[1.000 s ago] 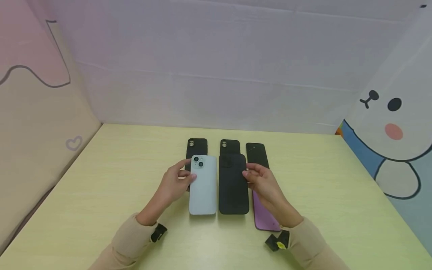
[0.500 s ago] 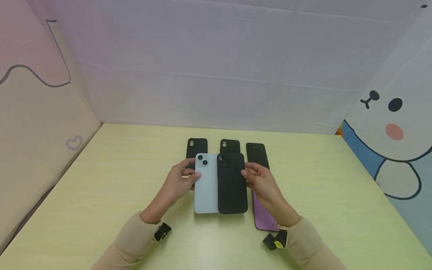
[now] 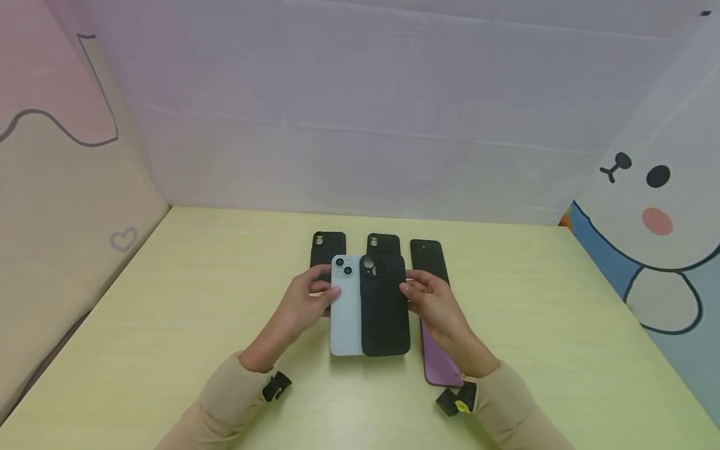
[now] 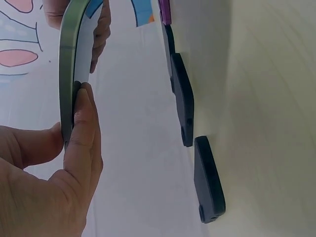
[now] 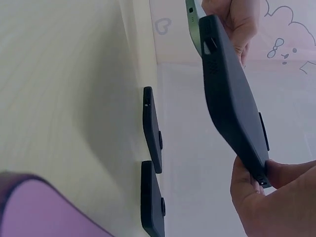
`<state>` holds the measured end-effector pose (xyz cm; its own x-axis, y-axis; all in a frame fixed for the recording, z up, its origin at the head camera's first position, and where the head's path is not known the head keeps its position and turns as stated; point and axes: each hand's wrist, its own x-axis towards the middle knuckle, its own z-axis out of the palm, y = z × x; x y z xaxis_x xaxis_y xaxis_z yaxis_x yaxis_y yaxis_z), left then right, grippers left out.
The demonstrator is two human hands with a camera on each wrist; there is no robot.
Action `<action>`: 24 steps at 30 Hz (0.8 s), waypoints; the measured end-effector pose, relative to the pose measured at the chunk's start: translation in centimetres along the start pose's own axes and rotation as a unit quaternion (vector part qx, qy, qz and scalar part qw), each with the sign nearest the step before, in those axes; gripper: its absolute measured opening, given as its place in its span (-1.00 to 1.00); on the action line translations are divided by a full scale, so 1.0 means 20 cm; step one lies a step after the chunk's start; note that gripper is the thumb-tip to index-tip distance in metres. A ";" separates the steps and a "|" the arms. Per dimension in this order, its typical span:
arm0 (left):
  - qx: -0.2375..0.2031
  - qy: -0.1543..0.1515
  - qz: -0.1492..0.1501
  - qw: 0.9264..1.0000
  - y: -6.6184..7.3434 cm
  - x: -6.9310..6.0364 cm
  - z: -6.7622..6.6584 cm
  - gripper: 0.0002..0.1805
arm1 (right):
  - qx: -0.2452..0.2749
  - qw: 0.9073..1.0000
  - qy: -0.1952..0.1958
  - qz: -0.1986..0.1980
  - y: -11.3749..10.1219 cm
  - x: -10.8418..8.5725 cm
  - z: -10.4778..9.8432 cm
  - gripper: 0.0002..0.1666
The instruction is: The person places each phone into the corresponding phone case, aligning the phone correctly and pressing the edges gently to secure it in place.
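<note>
In the head view, my left hand [image 3: 306, 301] pinches the left edge of a pale smartphone [image 3: 345, 319], its back with two camera lenses facing up. Thumb on one face and fingers on the other show in the left wrist view. My right hand [image 3: 437, 305] grips the right edge of a black phone case [image 3: 385, 312]. The case overlaps the phone's right part, and something pale shows through its camera cutout. In the right wrist view, the case's bottom edge has a port opening [image 5: 211, 45]. Both things are held above the table.
Two more black phone cases, one left [image 3: 328, 247] and one right [image 3: 384, 242], lie behind the held things, partly hidden. Beside them is a black phone [image 3: 429, 257]. A purple phone [image 3: 439, 359] lies under my right hand. The pale table [image 3: 225, 281] meets a fabric backdrop [image 3: 360, 169].
My left hand has moved the pale smartphone right, and the black phone case has come slightly left. The gap between them has closed and the case now overlaps the phone.
</note>
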<state>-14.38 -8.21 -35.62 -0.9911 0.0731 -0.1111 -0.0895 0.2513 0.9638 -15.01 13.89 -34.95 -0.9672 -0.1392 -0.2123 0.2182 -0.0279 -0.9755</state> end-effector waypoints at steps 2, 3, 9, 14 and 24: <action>-0.004 0.000 0.000 1.000 0.00 0.00 0.01 -0.50 | 0.001 1.000 -0.002 -0.001 0.00 0.00 0.00 -0.58; -0.005 0.000 0.000 1.000 0.00 0.00 0.01 -0.51 | 0.001 1.000 -0.002 -0.002 0.00 0.00 0.00 -0.58; -0.012 0.001 0.000 1.000 0.02 0.01 0.02 -0.53 | 0.006 1.000 -0.006 -0.007 0.00 0.01 0.01 -0.59; -0.022 -0.003 -0.002 1.000 0.02 0.01 0.03 -0.52 | 0.001 1.000 -0.006 -0.005 0.00 0.01 0.02 -0.59; -0.044 -0.009 0.001 0.999 0.02 0.02 0.04 -0.54 | 0.010 1.000 -0.010 0.001 0.00 0.01 0.01 -0.57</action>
<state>-14.78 -7.30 -35.49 -0.9894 0.0919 -0.1122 -0.0960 0.1651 0.9816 -15.22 13.57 -34.91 -0.9640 -0.1582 -0.2139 0.2237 -0.0466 -0.9735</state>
